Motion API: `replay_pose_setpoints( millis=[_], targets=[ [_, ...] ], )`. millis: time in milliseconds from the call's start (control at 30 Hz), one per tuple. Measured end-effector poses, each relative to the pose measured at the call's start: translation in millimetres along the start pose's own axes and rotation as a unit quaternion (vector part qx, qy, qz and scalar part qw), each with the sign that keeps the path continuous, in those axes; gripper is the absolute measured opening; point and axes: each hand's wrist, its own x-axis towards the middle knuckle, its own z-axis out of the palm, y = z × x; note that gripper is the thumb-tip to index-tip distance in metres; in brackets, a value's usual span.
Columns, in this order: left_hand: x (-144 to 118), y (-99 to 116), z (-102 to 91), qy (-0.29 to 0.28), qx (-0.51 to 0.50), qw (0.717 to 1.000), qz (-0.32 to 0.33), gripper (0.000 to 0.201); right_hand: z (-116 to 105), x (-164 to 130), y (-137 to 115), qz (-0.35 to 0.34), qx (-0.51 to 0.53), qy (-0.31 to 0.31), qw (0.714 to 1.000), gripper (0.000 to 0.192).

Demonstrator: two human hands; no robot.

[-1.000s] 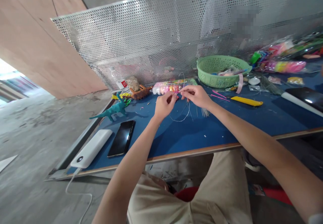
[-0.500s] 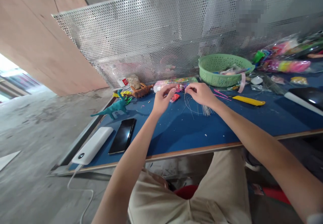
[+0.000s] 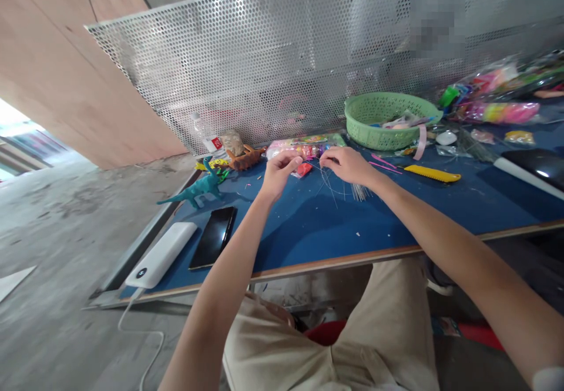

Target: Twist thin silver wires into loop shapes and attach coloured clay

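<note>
1. Right hand (image 3: 348,164): thumb and forefinger pinched together on a thin clear thread (image 3: 328,182). The other fingers are curled loosely.
2. Left hand (image 3: 277,173): fingertips drawn together near the same thread's other end. Can't tell whether they actually grip it, too small to see.
3. Thread sits between the two hands, just above the blue table (image 3: 308,232), with loose loops trailing down onto the surface. A small red piece (image 3: 304,169) lies just beside the left fingertips.
4. Progress, as a judgement: early or mid threading. No strung length is visible on the thread. The bundle of thin strands (image 3: 360,191) by the right wrist looks unused, and the bead packet (image 3: 304,145) behind the hands looks full.
5. Counts: two toy dinosaurs, teal (image 3: 198,188) and brown (image 3: 247,159); one green basket (image 3: 388,122); one yellow tool (image 3: 432,174); one phone (image 3: 214,237); one white power bank (image 3: 161,254); one bottle (image 3: 206,135).
</note>
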Motion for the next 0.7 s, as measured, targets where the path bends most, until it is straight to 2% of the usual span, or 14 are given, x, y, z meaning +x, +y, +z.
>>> replay_pose_setpoints(
  millis=[333,567,700],
  targets=[
    [-3.5,-3.1,2.3,-0.008,0.016,1.000,0.020,0.030,2.6,1.1,2.2,-0.046,0.017,-0.042,0.998,0.025],
    [-3.4,-7.1,4.7,-0.007,-0.004,1.000,0.025,0.035,-0.3,1.9,-2.0,-0.023,0.077,-0.056,0.995,0.026],
    [1.1,-8.4,0.0,-0.009,-0.007,1.000,0.023,0.035,-1.3,0.6,-4.9,-0.013,0.088,-0.058,0.994,0.027]
  ],
)
